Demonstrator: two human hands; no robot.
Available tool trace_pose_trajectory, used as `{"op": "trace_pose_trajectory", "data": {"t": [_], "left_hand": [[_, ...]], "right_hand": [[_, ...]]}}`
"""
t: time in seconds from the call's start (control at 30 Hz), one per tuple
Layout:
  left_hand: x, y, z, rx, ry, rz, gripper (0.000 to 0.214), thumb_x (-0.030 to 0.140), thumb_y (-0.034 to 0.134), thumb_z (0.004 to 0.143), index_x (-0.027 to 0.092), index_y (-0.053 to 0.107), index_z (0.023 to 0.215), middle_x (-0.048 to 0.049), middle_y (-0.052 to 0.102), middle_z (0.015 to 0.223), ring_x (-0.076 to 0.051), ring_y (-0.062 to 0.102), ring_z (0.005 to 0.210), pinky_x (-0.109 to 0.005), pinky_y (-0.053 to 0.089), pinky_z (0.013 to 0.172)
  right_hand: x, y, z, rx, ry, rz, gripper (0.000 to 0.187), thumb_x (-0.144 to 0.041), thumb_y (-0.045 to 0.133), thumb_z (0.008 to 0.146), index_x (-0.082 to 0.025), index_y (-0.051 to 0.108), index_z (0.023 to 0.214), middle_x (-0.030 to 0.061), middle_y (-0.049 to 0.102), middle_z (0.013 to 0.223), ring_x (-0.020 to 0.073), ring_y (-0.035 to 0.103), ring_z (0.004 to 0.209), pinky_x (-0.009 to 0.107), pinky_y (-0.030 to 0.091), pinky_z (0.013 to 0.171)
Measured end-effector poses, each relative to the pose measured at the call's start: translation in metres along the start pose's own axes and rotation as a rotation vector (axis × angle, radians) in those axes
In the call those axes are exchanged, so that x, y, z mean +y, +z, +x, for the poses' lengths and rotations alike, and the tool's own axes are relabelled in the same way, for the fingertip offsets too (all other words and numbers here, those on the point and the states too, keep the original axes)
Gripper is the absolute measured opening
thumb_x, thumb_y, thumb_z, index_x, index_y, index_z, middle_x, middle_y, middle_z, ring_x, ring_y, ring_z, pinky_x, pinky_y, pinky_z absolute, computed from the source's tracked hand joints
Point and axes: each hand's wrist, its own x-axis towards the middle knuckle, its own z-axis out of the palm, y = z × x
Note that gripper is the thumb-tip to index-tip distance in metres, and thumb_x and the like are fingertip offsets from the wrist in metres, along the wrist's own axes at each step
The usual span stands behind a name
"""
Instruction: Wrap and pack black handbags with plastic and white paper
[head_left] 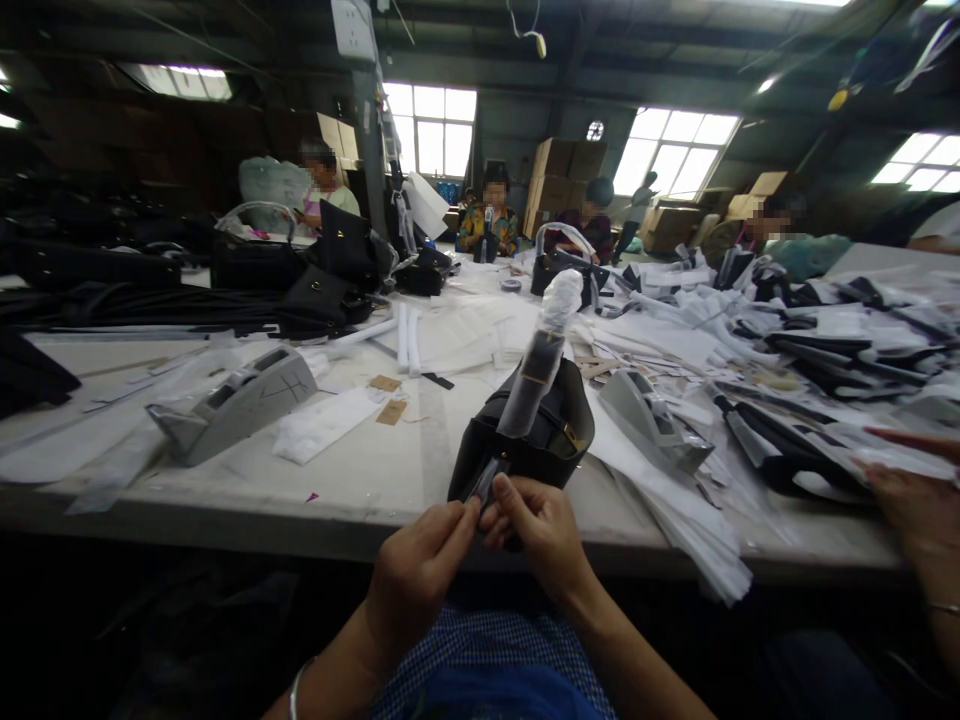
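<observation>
A black handbag (480, 450) stands at the table's front edge, its handle (536, 365) wrapped in clear plastic and white padding. My left hand (424, 550) pinches the end of a dark strap piece with a plastic film (487, 478) at the bag's near side. Close beside it, my right hand (536, 525) is closed on the same strap piece, thumb on top. A gold-coloured fitting (572, 438) shows inside the bag's opening. The part of the strap piece under my fingers is hidden.
Grey tape dispensers stand left (240, 405) and right (656, 420). White wrapping sheets (682, 505) hang over the front edge. Black bags (255, 262) are heaped at left, wrapped black pieces (795, 450) at right. A co-worker's hand (911, 500) is at far right; several people sit across the table.
</observation>
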Motion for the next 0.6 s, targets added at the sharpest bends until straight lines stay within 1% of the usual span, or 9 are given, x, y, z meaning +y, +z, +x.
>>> {"op": "trace_pose_trajectory", "data": {"t": [0.1, 0.17, 0.27, 0.33, 0.37, 0.43, 0.5, 0.53, 0.6], "left_hand": [[-0.005, -0.008, 0.01, -0.041, 0.139, 0.115, 0.031, 0.01, 0.05, 0.095, 0.012, 0.069, 0.119, -0.0145, 0.076, 0.092, -0.022, 0.074, 0.08, -0.026, 0.059, 0.07], [-0.007, -0.01, 0.013, -0.059, 0.184, 0.156, 0.029, 0.009, 0.048, 0.095, 0.011, 0.07, 0.115, -0.0135, 0.076, 0.09, -0.02, 0.073, 0.075, -0.025, 0.059, 0.067], [-0.006, -0.008, 0.01, 0.003, 0.218, 0.165, 0.027, 0.008, 0.053, 0.094, 0.008, 0.066, 0.118, -0.0125, 0.076, 0.09, -0.019, 0.072, 0.073, -0.026, 0.058, 0.063], [-0.003, -0.007, 0.003, 0.027, 0.208, 0.113, 0.034, 0.007, 0.059, 0.091, 0.006, 0.062, 0.125, -0.0127, 0.076, 0.094, -0.02, 0.072, 0.079, -0.028, 0.059, 0.068], [-0.001, -0.007, -0.001, 0.018, 0.184, 0.059, 0.039, 0.006, 0.061, 0.09, 0.007, 0.06, 0.128, -0.0127, 0.075, 0.097, -0.02, 0.071, 0.082, -0.028, 0.059, 0.071], [0.004, -0.009, -0.008, -0.031, 0.09, -0.107, 0.044, 0.004, 0.062, 0.088, 0.01, 0.058, 0.132, -0.0108, 0.075, 0.101, -0.017, 0.071, 0.086, -0.024, 0.058, 0.075], [0.009, -0.015, -0.011, -0.039, -0.077, -0.254, 0.039, 0.006, 0.059, 0.09, 0.016, 0.061, 0.128, -0.0071, 0.074, 0.102, -0.014, 0.07, 0.086, -0.02, 0.056, 0.077], [0.01, -0.018, -0.011, -0.008, -0.198, -0.288, 0.034, 0.008, 0.058, 0.092, 0.019, 0.064, 0.124, -0.0052, 0.074, 0.101, -0.013, 0.07, 0.087, -0.02, 0.055, 0.079], [0.011, -0.023, -0.005, 0.075, -0.496, -0.303, 0.023, 0.018, 0.057, 0.095, 0.023, 0.069, 0.114, -0.0026, 0.074, 0.099, -0.014, 0.07, 0.089, -0.021, 0.054, 0.081]], "right_hand": [[-0.004, 0.005, -0.001, 0.051, -0.057, -0.196, 0.047, -0.056, 0.066, 0.087, -0.016, 0.065, 0.064, 0.0032, 0.066, 0.056, 0.014, 0.062, 0.048, 0.022, 0.048, 0.049], [-0.005, 0.008, 0.0, 0.082, -0.07, -0.262, 0.047, -0.053, 0.063, 0.089, -0.017, 0.063, 0.06, 0.0019, 0.064, 0.053, 0.0132, 0.062, 0.046, 0.022, 0.047, 0.048], [0.0, 0.006, 0.001, 0.05, -0.077, -0.241, 0.049, -0.052, 0.058, 0.093, -0.017, 0.061, 0.06, 0.0013, 0.064, 0.055, 0.0124, 0.062, 0.046, 0.022, 0.047, 0.049], [0.006, 0.002, 0.002, 0.007, -0.08, -0.188, 0.049, -0.053, 0.055, 0.095, -0.017, 0.059, 0.061, 0.0009, 0.064, 0.055, 0.0119, 0.062, 0.047, 0.021, 0.047, 0.052], [0.009, -0.001, 0.003, -0.015, -0.078, -0.159, 0.049, -0.053, 0.054, 0.096, -0.017, 0.059, 0.062, 0.0009, 0.064, 0.054, 0.0118, 0.061, 0.049, 0.021, 0.048, 0.053], [0.013, -0.006, 0.004, -0.049, -0.071, -0.111, 0.049, -0.052, 0.052, 0.097, -0.017, 0.06, 0.065, 0.0009, 0.064, 0.055, 0.0115, 0.062, 0.051, 0.022, 0.048, 0.056], [0.014, -0.009, 0.004, -0.083, -0.058, -0.065, 0.048, -0.052, 0.051, 0.098, -0.016, 0.062, 0.068, 0.0013, 0.065, 0.057, 0.0115, 0.062, 0.051, 0.022, 0.049, 0.057], [0.014, -0.011, 0.005, -0.102, -0.052, -0.048, 0.048, -0.052, 0.051, 0.098, -0.016, 0.062, 0.069, 0.0015, 0.065, 0.058, 0.0116, 0.062, 0.052, 0.022, 0.049, 0.057], [0.014, -0.012, 0.006, -0.134, -0.051, -0.029, 0.048, -0.052, 0.051, 0.098, -0.016, 0.063, 0.07, 0.0017, 0.065, 0.058, 0.012, 0.063, 0.053, 0.022, 0.049, 0.058]]}}
